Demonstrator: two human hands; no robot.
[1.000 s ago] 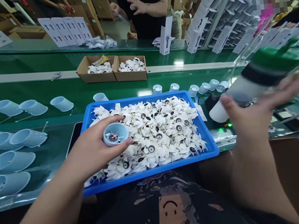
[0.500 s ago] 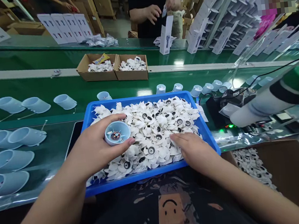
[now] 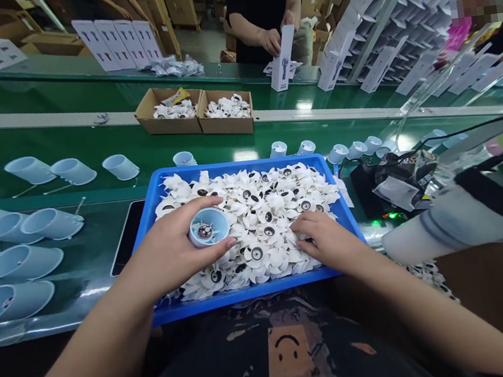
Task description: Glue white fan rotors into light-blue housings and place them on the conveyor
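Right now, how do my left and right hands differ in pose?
Your left hand grips a light-blue cup, while your right hand has its fingertips at the white fan blades. The left's thumb and forefinger spread around the cup; the right's fingers curl downward. Both are over the blue tray.

"What colours are showing by the right fingers?"
"White fan blades are showing black centres; a blue tray is framing them"
"And what's showing between the left fingers?"
"A cup is showing pale blue"
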